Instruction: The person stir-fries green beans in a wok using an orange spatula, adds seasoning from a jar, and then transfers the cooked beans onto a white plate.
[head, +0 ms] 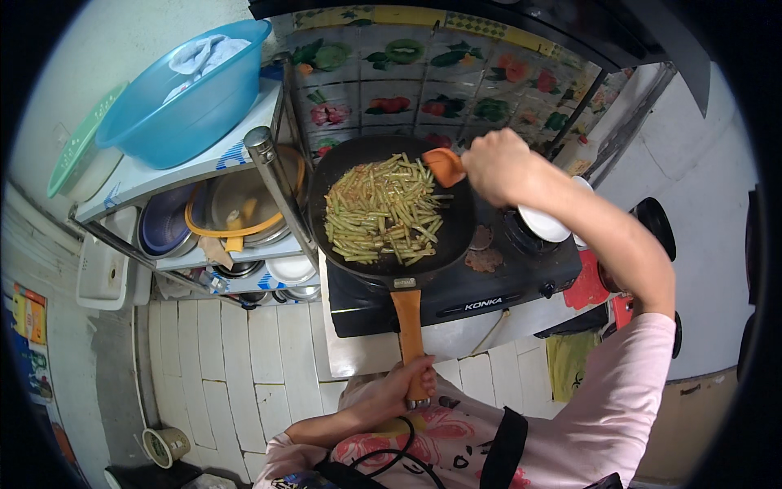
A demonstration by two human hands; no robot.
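Observation:
A dark frying pan (455,238) sits on the left burner of a black KONKA gas stove (519,269). Cut green beans (385,208), glossy with oil and flecked with reddish bits, lie spread in it. My left hand (415,382) is wrapped around the end of the pan's orange-brown handle (408,324), close to my body. Above the pan's right rim, my right hand (498,165) grips an orange spatula (446,166). The spatula's head is near the beans' right edge; its handle is mostly hidden by my fist.
A metal shelf rack (269,165) stands left of the stove, bearing a blue plastic basin (189,122) with a cloth and, lower down, several bowls. A white bowl (547,223) rests over the right burner. A dark range hood (586,30) overhangs the tiled wall (391,79).

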